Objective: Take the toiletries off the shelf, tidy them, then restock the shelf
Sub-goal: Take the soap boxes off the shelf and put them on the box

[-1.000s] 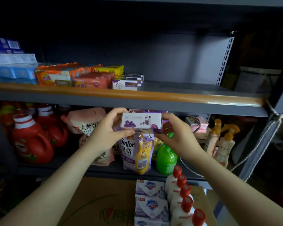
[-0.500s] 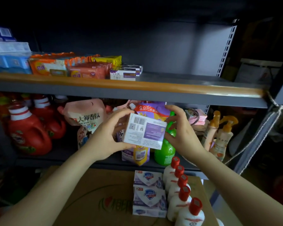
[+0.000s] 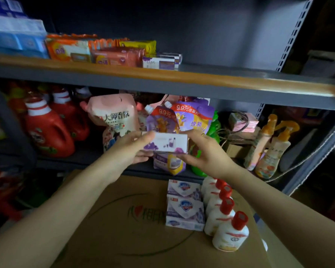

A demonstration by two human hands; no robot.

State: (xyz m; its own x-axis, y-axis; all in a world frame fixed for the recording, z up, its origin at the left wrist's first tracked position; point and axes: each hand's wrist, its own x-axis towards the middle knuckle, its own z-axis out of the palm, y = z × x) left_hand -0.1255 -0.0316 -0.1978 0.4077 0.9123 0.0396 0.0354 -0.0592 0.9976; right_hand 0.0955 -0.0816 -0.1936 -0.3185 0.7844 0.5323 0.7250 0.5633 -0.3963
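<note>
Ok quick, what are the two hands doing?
Left hand: holds the left end of the soap box.
Right hand: holds its right end.

A flat brown cardboard box [image 3: 124, 219] with a green printed logo lies below the grey metal shelving.

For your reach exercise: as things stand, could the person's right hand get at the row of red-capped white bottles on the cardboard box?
Probably not at once: the right hand grips one end of the purple-and-white soap box, with the left hand on the other. The red-capped bottles stand unobstructed below its forearm, so once freed it looks able.
</note>
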